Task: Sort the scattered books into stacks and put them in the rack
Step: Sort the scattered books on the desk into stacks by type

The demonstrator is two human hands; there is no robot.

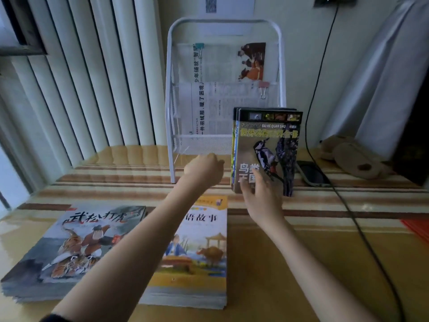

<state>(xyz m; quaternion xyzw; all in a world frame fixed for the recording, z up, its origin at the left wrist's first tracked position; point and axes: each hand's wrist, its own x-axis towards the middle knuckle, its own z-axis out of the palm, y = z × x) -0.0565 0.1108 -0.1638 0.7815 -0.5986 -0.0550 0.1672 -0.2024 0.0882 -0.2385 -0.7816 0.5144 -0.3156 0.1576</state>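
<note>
A white wire rack [170, 117] stands at the back of the table with clipped papers in its upper pockets. My right hand [257, 190] grips the lower edge of a stack of bird books [276, 145], held upright in front of the rack's right side, fingers spread over the front cover. My left hand [204, 169] hovers with curled fingers just left of that stack, near the rack's bottom shelf, and holds nothing. Two stacks lie flat near me: tiger picture books [69, 242] on the left and yellow story books [199, 249] in the middle, partly hidden by my left forearm.
A dark phone [311, 174] lies right of the bird books, with a black cable [362, 231] running across the table to the wall. A brown plush toy [357, 159] sits at the back right. Red sheets [417, 228] show at the right edge. Vertical blinds hang on the left.
</note>
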